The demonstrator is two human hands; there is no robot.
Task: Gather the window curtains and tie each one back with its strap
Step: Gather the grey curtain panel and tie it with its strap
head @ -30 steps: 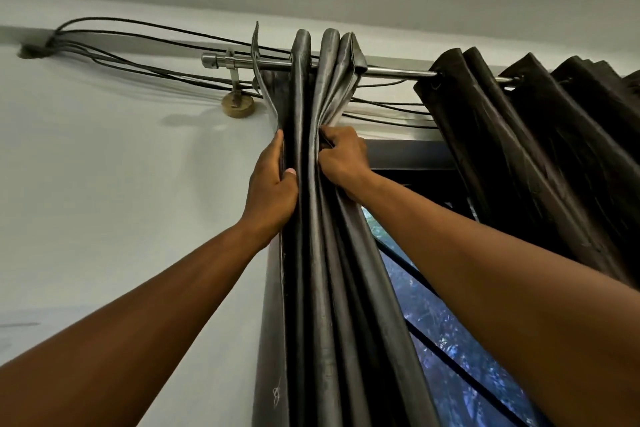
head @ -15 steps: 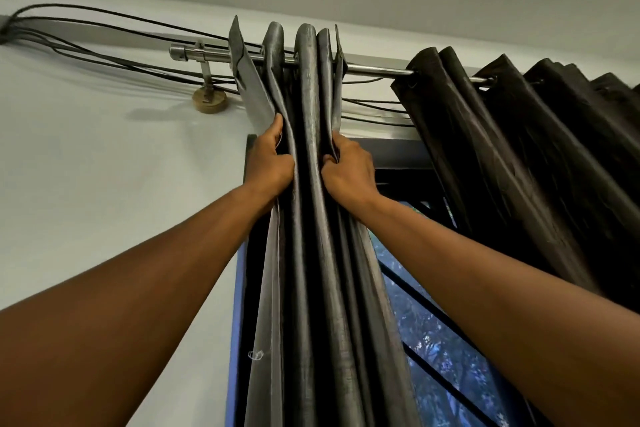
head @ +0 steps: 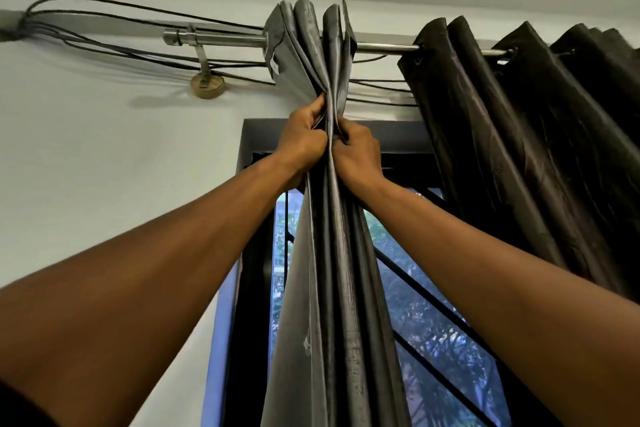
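Both arms were raised toward the top of the window. Left hand (head: 300, 142) and right hand (head: 356, 152) sat knuckle to knuckle, fingers clenched into the gathered curtain (head: 332, 253) just below the rod (head: 225, 40), pinching its folds into a narrow neck. Fabric was dark grey, glossy, satin-like with a fine vertical grain; above the grip the pleats fanned out into stiff rounded loops over the rod, below it they hung as long, tight vertical folds. Paler matte lining showed on the leftmost fold, with a thin loose thread hanging down it. Second curtain (head: 519, 135) was on the same rod to the right, near-black, crinkled sheen, in deep zigzag pleats, not held. Rod was polished metal tube, carried by a thin metal bracket (head: 202, 61) on a round wooden wall disc (head: 207, 86). Several thin black cables (head: 104, 28) ran along the wall behind it. Window frame (head: 249, 288) was dark, with slim black diagonal bars (head: 433, 302) and blurred foliage behind the glass. No strap visible.
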